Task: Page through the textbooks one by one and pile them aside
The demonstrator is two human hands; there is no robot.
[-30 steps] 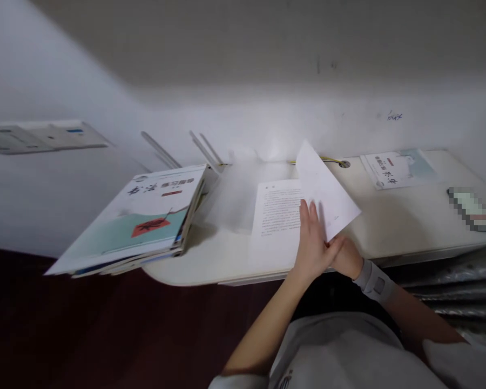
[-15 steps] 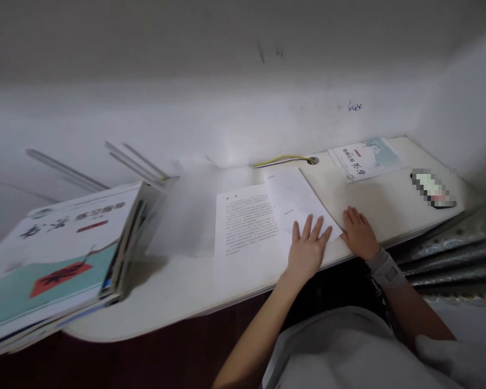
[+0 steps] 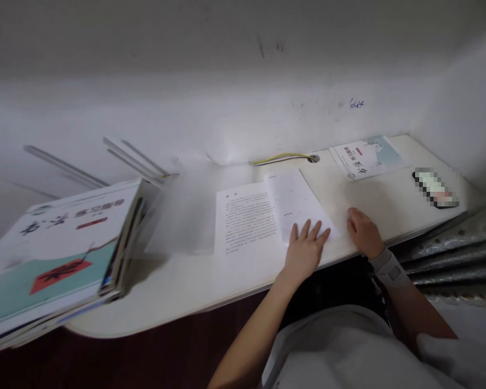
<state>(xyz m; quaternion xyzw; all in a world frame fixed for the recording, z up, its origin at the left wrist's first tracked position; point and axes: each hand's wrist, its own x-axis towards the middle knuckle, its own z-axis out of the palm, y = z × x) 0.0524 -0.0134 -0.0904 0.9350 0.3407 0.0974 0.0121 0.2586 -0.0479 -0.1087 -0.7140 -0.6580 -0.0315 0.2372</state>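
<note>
White sheet [image 3: 295, 200] lies partly under the spread left hand [image 3: 304, 256].

Left fingers [image 3: 305, 230] spread, right fingers [image 3: 356, 219] together

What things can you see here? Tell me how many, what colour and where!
Desk: one, white, along the wall
Book stack: one, white and teal top cover with red patch, desk's left end
Clear plastic sheet: one, see-through, right of the stack
Printed pages: two showing, white, mid-desk
Cables: yellow and dark, count unclear, running to the hole
Booklet: one, white and teal, back right
Phone-like device: one, black-edged, screen blurred, far right
Scribble: one, blue, on the wall
Floor: one, dark red, below
Left hand: one, bare, on the right-hand page
Right hand: one, bare, beside the pages
Wristband: one, grey, right wrist
Shirt: one, grey, bottom
</note>
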